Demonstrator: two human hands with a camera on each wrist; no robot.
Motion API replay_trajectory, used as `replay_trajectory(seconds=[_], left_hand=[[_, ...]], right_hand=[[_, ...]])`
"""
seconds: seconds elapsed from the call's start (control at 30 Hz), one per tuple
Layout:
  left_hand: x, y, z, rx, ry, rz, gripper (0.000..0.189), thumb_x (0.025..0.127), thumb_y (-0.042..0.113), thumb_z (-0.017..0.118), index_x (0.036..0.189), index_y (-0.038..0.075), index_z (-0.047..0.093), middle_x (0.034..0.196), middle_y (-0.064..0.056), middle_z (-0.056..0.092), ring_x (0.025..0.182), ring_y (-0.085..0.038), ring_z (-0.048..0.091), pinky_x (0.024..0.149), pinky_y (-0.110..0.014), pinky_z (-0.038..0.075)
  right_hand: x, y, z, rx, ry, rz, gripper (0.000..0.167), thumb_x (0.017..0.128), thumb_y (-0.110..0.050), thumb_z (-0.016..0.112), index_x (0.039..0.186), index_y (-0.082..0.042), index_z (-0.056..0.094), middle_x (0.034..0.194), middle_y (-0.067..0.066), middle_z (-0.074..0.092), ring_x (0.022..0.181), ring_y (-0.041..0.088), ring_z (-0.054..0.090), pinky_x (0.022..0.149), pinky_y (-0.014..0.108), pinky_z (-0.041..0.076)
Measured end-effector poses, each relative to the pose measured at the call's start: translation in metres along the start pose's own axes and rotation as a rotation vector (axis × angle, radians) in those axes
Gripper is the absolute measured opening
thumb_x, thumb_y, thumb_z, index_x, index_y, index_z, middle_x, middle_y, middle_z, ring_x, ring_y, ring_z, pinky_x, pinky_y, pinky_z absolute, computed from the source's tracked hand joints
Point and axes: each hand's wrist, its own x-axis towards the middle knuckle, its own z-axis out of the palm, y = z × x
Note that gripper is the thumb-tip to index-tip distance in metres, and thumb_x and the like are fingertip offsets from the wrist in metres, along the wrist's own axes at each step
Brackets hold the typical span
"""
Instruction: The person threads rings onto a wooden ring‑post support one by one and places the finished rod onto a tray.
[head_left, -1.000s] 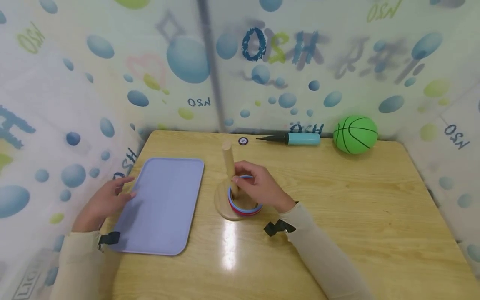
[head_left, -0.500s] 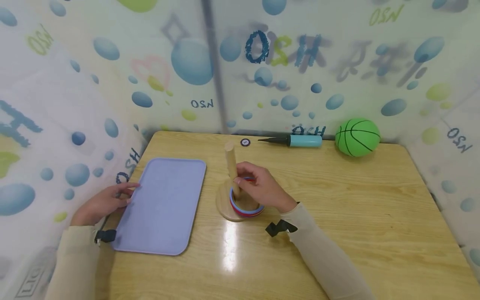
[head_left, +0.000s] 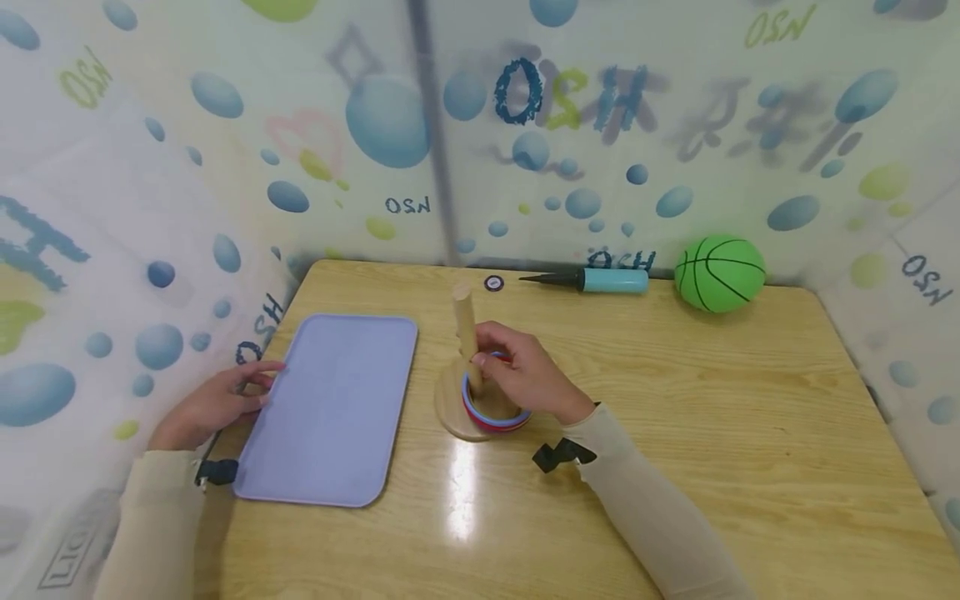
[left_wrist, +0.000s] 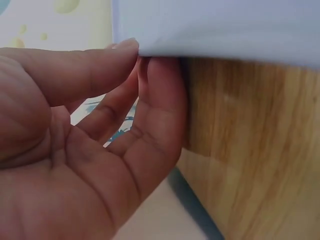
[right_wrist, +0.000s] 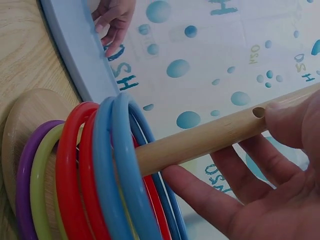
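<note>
A lilac-blue tray lies flat at the left of the table. My left hand is at its left edge; in the left wrist view the thumb is at the top of the rim and the fingers curl beneath, pinching it. Right of the tray stands a wooden post on a round wooden base. My right hand grips this post, thumb on one side, fingers on the other. Below the hand, blue rings, red rings, yellow-green rings and a purple ring encircle the post.
Along the back of the wooden table lie a small dark round disc, a light-blue hand pump with a black nozzle and a green basketball. Patterned sheets hang behind and at both sides.
My left hand has come down from above the tray's left side, moved outward and taken hold of its edge. The right hand stays on the post. The head view has shifted slightly.
</note>
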Motion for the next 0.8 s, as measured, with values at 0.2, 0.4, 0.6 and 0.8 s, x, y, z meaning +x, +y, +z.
replay_trajectory(seconds=[0.2, 0.4, 0.6, 0.8], left_hand=[[0.000, 0.006, 0.006, -0.010, 0.002, -0.007, 0.056, 0.104, 0.002, 0.057, 0.159, 0.003, 0.044, 0.134, -0.025, 0.052, 0.108, -0.028, 0.062, 0.081, -0.028, 0.061], [-0.001, 0.009, 0.009, 0.011, 0.014, -0.006, 0.054, 0.105, 0.003, 0.056, 0.158, 0.003, 0.044, 0.134, -0.026, 0.051, 0.112, -0.033, 0.061, 0.082, -0.030, 0.060], [0.000, 0.010, 0.010, 0.024, 0.016, -0.047, 0.055, 0.106, 0.003, 0.054, 0.159, 0.005, 0.043, 0.137, -0.026, 0.050, 0.115, -0.036, 0.060, 0.088, -0.036, 0.061], [0.000, 0.013, 0.011, 0.024, 0.019, -0.067, 0.055, 0.106, 0.005, 0.054, 0.160, 0.007, 0.043, 0.139, -0.026, 0.049, 0.116, -0.037, 0.059, 0.091, -0.040, 0.061]], right_hand=[[0.003, -0.011, -0.001, 0.024, 0.011, -0.009, 0.026, 0.104, -0.002, 0.061, 0.129, -0.006, 0.067, 0.121, 0.019, 0.073, 0.109, 0.029, 0.071, 0.088, 0.037, 0.062], [0.014, -0.028, 0.001, 0.022, 0.006, -0.040, 0.026, 0.105, -0.002, 0.061, 0.130, -0.005, 0.067, 0.120, 0.015, 0.075, 0.113, 0.029, 0.071, 0.086, 0.041, 0.064], [0.034, -0.047, 0.010, 0.016, -0.008, -0.079, 0.028, 0.105, -0.004, 0.060, 0.132, -0.005, 0.067, 0.121, 0.013, 0.075, 0.113, 0.026, 0.071, 0.088, 0.037, 0.063], [0.058, -0.062, 0.025, -0.048, -0.023, -0.133, 0.029, 0.106, -0.007, 0.061, 0.134, -0.009, 0.067, 0.122, 0.013, 0.076, 0.112, 0.017, 0.071, 0.099, 0.033, 0.058]])
